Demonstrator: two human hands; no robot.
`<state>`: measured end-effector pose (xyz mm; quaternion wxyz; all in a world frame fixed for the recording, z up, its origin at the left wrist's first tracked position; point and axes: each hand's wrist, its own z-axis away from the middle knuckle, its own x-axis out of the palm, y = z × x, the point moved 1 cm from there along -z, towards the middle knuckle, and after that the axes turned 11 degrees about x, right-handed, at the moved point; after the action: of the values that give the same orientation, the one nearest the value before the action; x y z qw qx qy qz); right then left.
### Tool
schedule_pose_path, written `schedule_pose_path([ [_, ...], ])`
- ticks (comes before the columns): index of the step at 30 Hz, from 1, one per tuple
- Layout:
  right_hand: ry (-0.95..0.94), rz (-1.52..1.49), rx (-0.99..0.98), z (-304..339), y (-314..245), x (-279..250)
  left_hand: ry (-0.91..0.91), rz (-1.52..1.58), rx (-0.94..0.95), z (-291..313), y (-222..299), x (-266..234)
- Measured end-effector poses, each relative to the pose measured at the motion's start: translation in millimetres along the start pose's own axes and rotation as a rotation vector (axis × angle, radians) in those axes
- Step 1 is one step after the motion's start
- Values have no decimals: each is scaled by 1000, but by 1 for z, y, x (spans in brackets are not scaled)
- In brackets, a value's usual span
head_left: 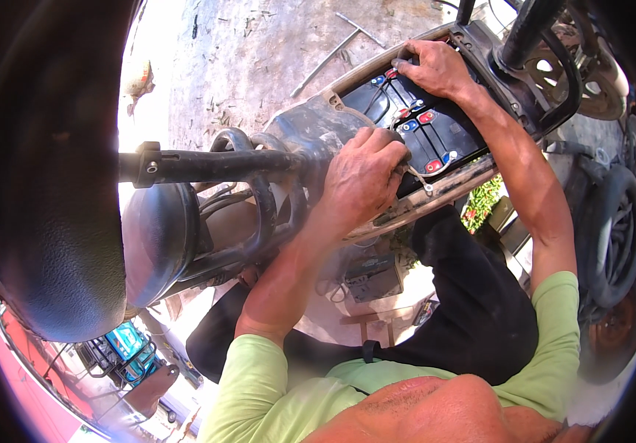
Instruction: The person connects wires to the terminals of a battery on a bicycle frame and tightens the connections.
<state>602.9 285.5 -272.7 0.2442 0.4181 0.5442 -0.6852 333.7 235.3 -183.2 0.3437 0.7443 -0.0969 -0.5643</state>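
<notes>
I'm wiring batteries [421,125]: left hand [366,177] clenched on white cable [427,176], right hand [436,68] pressing a terminal; next needs careful seating.

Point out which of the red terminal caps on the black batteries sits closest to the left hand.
The red terminal cap at the near end of the black batteries, beside the left hand; the other red caps lie farther up, toward the right hand.

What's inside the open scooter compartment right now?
Black batteries with red and blue terminal caps and white wires. The left hand covers the near end, the right hand the far corner.
</notes>
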Motion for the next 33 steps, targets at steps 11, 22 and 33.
schedule_pose_path([
  [11,65,152,-86,10,-14,2,-5,-5,-6,0,0,0],
  [22,24,169,-321,8,-12,-2,1,-21,6,0,0,2],
  [33,166,91,-289,7,-3,9,17,-23,1,0,1,2],
])
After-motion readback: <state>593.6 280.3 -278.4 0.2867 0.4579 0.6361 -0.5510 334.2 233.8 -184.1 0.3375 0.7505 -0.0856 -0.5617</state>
